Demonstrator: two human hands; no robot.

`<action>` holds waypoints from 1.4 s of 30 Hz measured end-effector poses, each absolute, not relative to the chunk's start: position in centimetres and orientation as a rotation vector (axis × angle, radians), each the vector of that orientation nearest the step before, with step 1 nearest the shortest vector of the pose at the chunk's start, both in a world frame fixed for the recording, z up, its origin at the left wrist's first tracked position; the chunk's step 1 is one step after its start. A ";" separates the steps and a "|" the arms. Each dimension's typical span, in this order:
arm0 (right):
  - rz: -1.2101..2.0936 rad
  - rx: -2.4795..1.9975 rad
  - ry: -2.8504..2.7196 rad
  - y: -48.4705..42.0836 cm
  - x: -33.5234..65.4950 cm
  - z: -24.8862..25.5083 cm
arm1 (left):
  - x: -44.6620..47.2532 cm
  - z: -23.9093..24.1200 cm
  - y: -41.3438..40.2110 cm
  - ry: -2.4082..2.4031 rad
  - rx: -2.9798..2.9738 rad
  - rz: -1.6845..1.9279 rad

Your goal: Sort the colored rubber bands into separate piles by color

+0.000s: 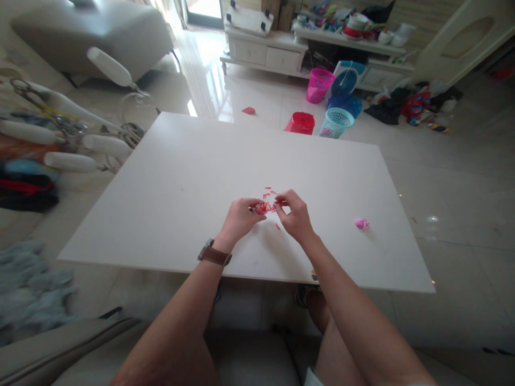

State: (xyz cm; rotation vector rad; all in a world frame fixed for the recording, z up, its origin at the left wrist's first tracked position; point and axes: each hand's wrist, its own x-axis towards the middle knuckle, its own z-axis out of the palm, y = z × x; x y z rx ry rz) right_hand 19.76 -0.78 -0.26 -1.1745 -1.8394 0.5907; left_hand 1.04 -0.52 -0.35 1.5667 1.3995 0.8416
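Note:
My left hand (240, 216), with a brown watch on its wrist, pinches a small red and clear object (263, 207) just above the white table (169, 177). My right hand (295, 213) is closed in a pinch on a tiny red piece right beside that object. Several small red scraps (269, 191) lie scattered on the table around and beyond my fingers. A small pink object (362, 224) rests on the table to the right of my right hand.
Beyond the table stand a red box (300, 123), a light blue basket (336, 122) and a pink basket (319, 84) on the shiny floor. A white cabinet (263, 51) runs along the back. Scissors and white rods (68, 161) lie at left.

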 end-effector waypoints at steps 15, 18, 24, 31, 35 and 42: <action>0.378 -1.130 -2.091 -1.6 19.7 0.9 | 1.5 0.6 -0.6 1.309 1.419 0.966; 0.352 -1.126 -2.248 -1.8 19.4 1.0 | 1.6 0.5 -0.8 1.296 1.461 0.967; 0.344 -1.238 -2.353 -2.0 19.0 1.2 | 1.7 -0.4 -0.9 1.262 1.593 0.927; 0.319 -1.248 -2.164 -2.0 19.6 1.5 | 1.5 0.1 -0.7 1.309 1.542 0.960; 0.285 -1.258 -2.343 -2.1 19.4 1.4 | 1.6 0.2 -0.9 1.290 1.570 0.955; 0.295 -1.302 -2.431 -2.3 18.9 1.5 | 1.8 -0.1 -1.3 1.246 1.684 0.896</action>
